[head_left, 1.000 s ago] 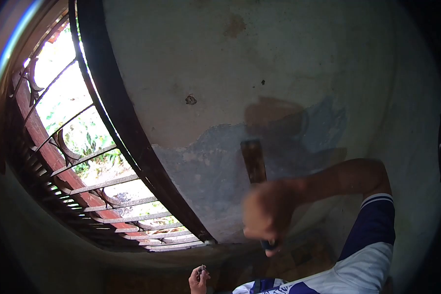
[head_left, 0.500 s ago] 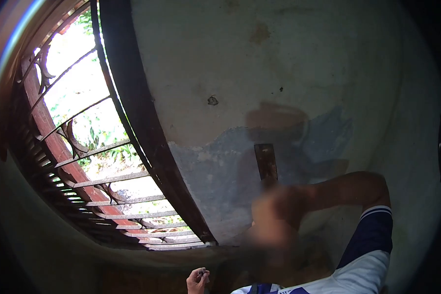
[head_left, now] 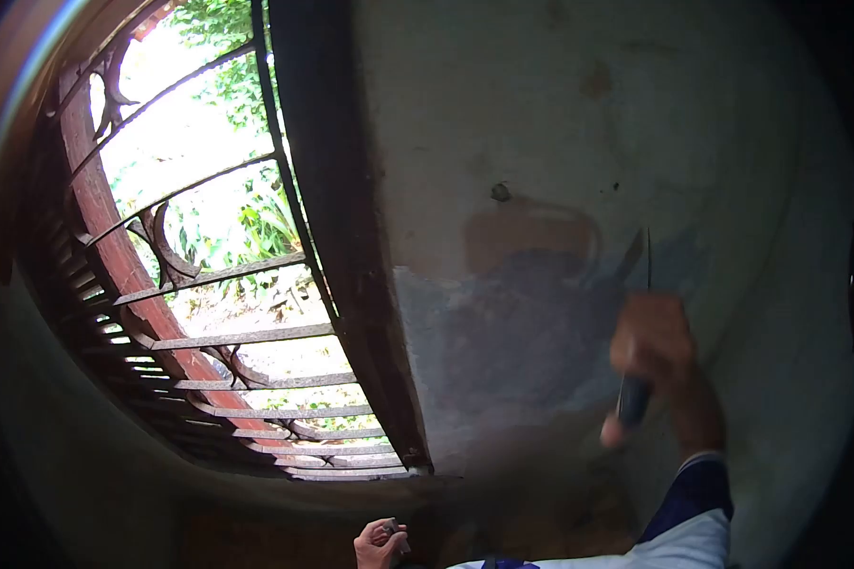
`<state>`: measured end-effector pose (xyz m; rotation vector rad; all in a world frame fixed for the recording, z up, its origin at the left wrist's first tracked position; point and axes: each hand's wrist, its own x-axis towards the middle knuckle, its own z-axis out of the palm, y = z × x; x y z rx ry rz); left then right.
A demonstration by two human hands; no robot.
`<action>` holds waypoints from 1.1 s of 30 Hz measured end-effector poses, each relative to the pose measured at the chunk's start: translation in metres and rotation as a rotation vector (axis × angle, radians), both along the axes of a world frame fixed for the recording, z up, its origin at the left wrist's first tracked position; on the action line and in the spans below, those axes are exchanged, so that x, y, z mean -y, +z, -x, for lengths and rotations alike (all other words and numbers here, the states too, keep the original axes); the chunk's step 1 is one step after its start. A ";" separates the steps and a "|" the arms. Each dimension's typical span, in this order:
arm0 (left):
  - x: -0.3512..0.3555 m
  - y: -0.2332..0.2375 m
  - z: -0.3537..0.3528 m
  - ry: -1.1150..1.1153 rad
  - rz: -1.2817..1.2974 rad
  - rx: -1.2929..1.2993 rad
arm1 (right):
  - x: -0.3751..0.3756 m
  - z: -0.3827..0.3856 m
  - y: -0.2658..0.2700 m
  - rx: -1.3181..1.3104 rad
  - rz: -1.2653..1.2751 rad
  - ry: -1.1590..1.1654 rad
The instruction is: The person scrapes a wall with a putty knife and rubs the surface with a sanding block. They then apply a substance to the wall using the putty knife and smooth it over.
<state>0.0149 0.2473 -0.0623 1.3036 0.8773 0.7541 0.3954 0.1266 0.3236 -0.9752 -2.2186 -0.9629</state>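
Observation:
My right hand [head_left: 653,341] is raised before the wall, its fingers wrapped round the dark handle of a trowel [head_left: 649,258]. The flat blade points upward and shows edge-on as a thin line, with its shadow falling beside it on the wall. Behind the hand spreads a grey patch [head_left: 512,332] with an uneven upper border against the paler wall. My left hand [head_left: 375,547] is low at the bottom of the view, fingers curled round a small greyish thing that I cannot make out.
A barred window [head_left: 228,266] with a dark wooden frame [head_left: 337,218] fills the left side, plants showing outside. The pale wall [head_left: 503,95] has a small chipped hole [head_left: 500,192] above the grey patch. Shadows of a head and arm fall across it.
My right hand has swung to the right and upward with the trowel, whose blade has turned from broad side to edge-on. The view has shifted a little; my left hand stays low.

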 end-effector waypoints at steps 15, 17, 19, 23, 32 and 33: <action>-0.082 0.019 0.044 -0.121 0.025 0.016 | -0.127 0.094 -0.029 0.600 0.140 0.064; -0.088 0.015 0.049 -0.119 0.024 0.060 | -0.132 0.095 -0.024 0.539 0.128 0.038; -0.091 -0.005 0.054 -0.073 0.058 0.106 | -0.118 0.121 -0.038 0.326 0.127 0.210; -0.094 -0.040 0.067 -0.017 -0.004 0.091 | -0.088 0.174 -0.084 0.322 0.263 0.173; -0.129 -0.019 0.088 -0.241 -0.012 0.034 | -0.042 0.240 -0.229 -1.190 0.231 -0.568; -0.137 -0.025 0.090 -0.277 -0.040 0.039 | -0.031 0.253 -0.251 -1.464 0.215 -0.659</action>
